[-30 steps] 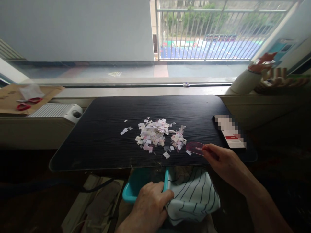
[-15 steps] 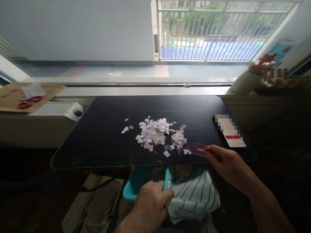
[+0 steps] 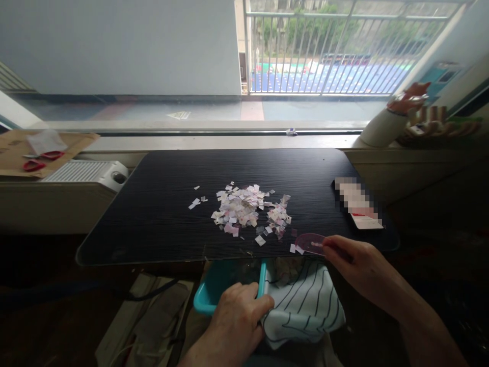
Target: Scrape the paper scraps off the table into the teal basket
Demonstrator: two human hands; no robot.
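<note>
My right hand [image 3: 349,255] pinches a pink see-through oval plastic piece [image 3: 310,243] flat against the dark table [image 3: 153,224], near its front edge. A few paper scraps [image 3: 293,248] lie against the piece's left end. Farther left, many small pale paper squares form a large pile [image 3: 239,206] with a smaller pile [image 3: 278,215] beside it. Below the table edge, my left hand [image 3: 242,316] is closed on the divider and near rim of a teal plastic basket [image 3: 206,300]. A white cloth with dark stripes [image 3: 305,306] lines its right side, where more scraps show.
A phone [image 3: 367,220] lies at the table's right. Red-handled scissors [image 3: 34,164] and a clear bag rest on cardboard [image 3: 11,153] at the left, by a white radiator [image 3: 87,172]. A vase-like white pot [image 3: 384,127] stands on the right sill.
My right hand has drawn the pink piece slightly toward the table's front edge, bringing a few scraps with it, away from the smaller pile. My left hand keeps its hold on the basket.
</note>
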